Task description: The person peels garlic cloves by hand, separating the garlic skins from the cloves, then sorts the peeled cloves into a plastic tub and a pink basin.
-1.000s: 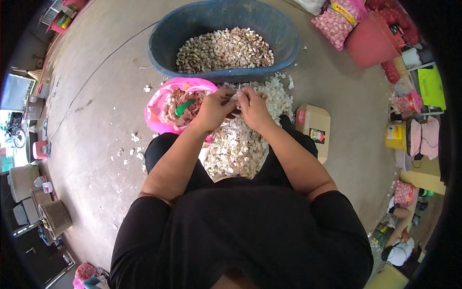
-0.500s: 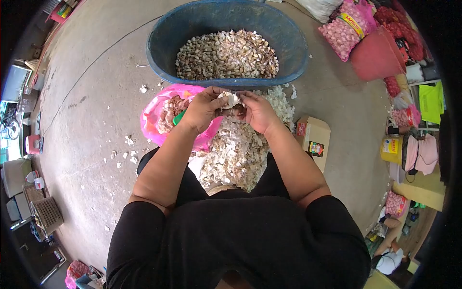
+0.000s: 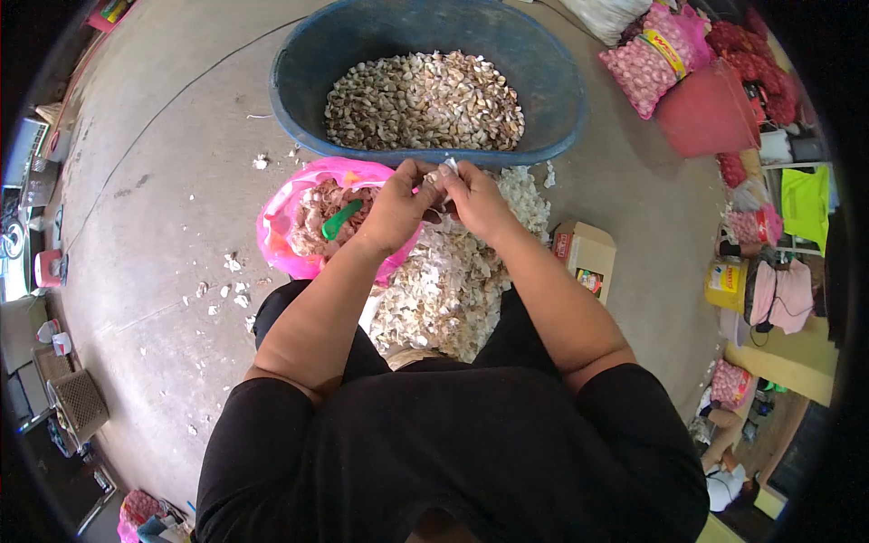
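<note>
My left hand (image 3: 396,210) and my right hand (image 3: 478,201) meet in front of the tub, with fingertips pinched together around a piece of garlic (image 3: 433,178). Most of the garlic is hidden by my fingers, and a pale scrap of skin sticks up near the right thumb. Just beyond them stands an oval blue tub (image 3: 299,109) holding loose garlic cloves (image 3: 425,100). Beside my left wrist is an open pink plastic bag (image 3: 274,237) with reddish garlic pieces and a green object like a handle (image 3: 340,220). Papery garlic skins (image 3: 444,290) lie heaped below my hands.
A cardboard box (image 3: 593,253) sits to the right of the skins. Farther right are a red bucket (image 3: 706,109), a mesh sack of garlic (image 3: 638,72) and a yellow container (image 3: 727,282). Skin scraps (image 3: 233,262) dot the concrete floor at left. Another person (image 3: 724,484) is at lower right.
My hands have drawn closer together, and the white garlic that showed between them is now mostly covered by fingers. More of the green object in the bag is visible.
</note>
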Available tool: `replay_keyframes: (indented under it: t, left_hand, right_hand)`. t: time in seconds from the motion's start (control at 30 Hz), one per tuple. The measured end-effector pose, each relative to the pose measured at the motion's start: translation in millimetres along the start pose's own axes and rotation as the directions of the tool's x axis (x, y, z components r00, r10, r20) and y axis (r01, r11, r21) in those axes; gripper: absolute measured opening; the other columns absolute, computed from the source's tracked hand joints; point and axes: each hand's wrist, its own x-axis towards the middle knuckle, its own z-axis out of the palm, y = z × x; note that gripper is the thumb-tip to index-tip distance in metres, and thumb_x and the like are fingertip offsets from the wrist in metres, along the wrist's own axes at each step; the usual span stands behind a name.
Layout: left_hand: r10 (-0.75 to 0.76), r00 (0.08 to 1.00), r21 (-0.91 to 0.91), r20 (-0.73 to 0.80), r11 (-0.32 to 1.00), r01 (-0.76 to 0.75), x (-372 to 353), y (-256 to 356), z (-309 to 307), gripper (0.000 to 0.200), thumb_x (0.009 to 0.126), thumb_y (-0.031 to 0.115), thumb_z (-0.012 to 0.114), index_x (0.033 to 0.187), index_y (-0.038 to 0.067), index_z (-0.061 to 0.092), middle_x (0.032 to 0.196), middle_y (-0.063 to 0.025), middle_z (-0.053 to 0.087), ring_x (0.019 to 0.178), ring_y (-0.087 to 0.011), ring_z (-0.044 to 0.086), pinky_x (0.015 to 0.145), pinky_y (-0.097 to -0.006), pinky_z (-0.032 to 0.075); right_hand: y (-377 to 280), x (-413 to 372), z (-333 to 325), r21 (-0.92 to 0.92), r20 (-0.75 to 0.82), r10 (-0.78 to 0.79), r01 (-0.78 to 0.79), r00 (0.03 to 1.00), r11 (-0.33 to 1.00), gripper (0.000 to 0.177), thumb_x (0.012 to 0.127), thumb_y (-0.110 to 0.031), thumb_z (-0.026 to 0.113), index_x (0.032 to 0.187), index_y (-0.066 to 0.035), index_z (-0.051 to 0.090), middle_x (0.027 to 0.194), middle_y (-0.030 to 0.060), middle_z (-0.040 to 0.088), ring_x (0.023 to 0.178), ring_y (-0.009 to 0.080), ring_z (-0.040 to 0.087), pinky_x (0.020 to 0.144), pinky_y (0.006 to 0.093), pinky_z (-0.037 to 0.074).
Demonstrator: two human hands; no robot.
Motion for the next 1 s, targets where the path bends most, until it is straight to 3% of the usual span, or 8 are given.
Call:
replay_keyframes:
  t: [0.07,0.17,0.27,0.47,0.57,0.7,0.9,1.0]
  left_hand:
    - [0.025,0.998,0.077,0.055,0.997,-0.029,-2,0,5,0.016,0.086,0.016,0.047,0.097,0.003,0.046,0.081,-0.0022,0.051,0.069,-0.0092,0.049,0.06,-0.0229,0.042]
    - [0.031,1.0,-0.134,-0.003,0.991,-0.031,1,-6,8,0.013,0.087,0.016,0.043,0.091,0.004,0.045,0.075,-0.0021,0.051,0.066,-0.0074,0.049,0.055,-0.0208,0.041]
    - [0.004,1.0,0.029,-0.012,1.0,-0.004,0,-3,8,0.012,0.088,0.015,0.039,0.092,0.005,0.045,0.074,-0.0021,0.051,0.064,-0.0073,0.048,0.053,-0.0202,0.04]
    - [0.093,0.992,0.198,-0.086,0.977,-0.074,11,-18,11,0.013,0.089,0.012,0.036,0.094,0.003,0.044,0.081,-0.0019,0.047,0.075,-0.0091,0.043,0.07,-0.0228,0.038]
    - [0.152,0.982,0.302,-0.111,0.947,-0.112,15,-18,15,0.011,0.088,0.013,0.038,0.092,0.003,0.041,0.075,-0.0047,0.049,0.062,-0.0093,0.046,0.052,-0.0229,0.039]
    - [0.154,0.983,0.263,-0.096,0.957,-0.124,20,-24,19,0.011,0.088,0.012,0.038,0.093,0.003,0.04,0.076,-0.005,0.049,0.063,-0.0093,0.046,0.051,-0.0231,0.039]
    - [0.114,0.987,0.276,-0.115,0.958,-0.078,17,-17,27,0.011,0.089,0.011,0.037,0.094,0.003,0.041,0.078,-0.0043,0.049,0.067,-0.0094,0.046,0.057,-0.0227,0.038]
    - [-0.007,0.994,0.136,-0.107,0.99,0.022,15,-13,26,0.013,0.089,0.012,0.037,0.096,0.002,0.043,0.08,-0.0035,0.049,0.074,-0.0101,0.045,0.069,-0.0226,0.038]
  right_hand:
    - [-12,-11,-4,-0.112,-0.114,-0.117,0.104,0.987,0.988,0.038,0.083,-0.038,0.046,0.075,0.0,0.046,0.068,0.0185,0.055,0.064,0.0331,0.056,0.055,0.0399,0.041]
    - [-21,-23,-12,-0.283,-0.047,-0.178,0.157,0.983,0.946,0.033,0.081,-0.034,0.05,0.079,-0.001,0.046,0.065,0.0178,0.055,0.062,0.0347,0.055,0.053,0.0406,0.041]
    - [0,-20,-5,-0.331,-0.034,-0.371,0.339,0.928,0.88,0.027,0.077,-0.026,0.058,0.082,-0.002,0.046,0.062,0.0155,0.053,0.057,0.033,0.054,0.05,0.038,0.041]
    - [5,-11,-6,0.0,-0.145,-0.314,0.318,0.938,0.948,0.024,0.068,-0.006,0.065,0.084,-0.002,0.047,0.065,0.0116,0.053,0.058,0.0215,0.053,0.053,0.0301,0.042]
    - [13,-5,-8,0.068,-0.129,-0.248,0.258,0.96,0.964,0.023,0.067,-0.003,0.063,0.085,-0.002,0.048,0.069,0.0112,0.054,0.06,0.0191,0.053,0.056,0.0291,0.043]
    - [11,-5,-13,0.024,-0.155,-0.338,0.346,0.928,0.938,0.018,0.072,0.002,0.059,0.083,-0.003,0.046,0.069,0.0007,0.049,0.062,0.0065,0.045,0.053,0.0231,0.039]
    - [29,-1,-16,0.171,0.09,-0.107,0.091,0.99,0.981,0.024,0.066,-0.001,0.062,0.085,-0.002,0.048,0.07,0.0095,0.054,0.064,0.0162,0.054,0.059,0.0285,0.043]
    - [5,-11,-19,0.196,-0.084,-0.233,0.245,0.969,0.949,0.022,0.066,-0.001,0.062,0.084,-0.002,0.048,0.069,0.0086,0.053,0.062,0.0155,0.052,0.058,0.0283,0.042]
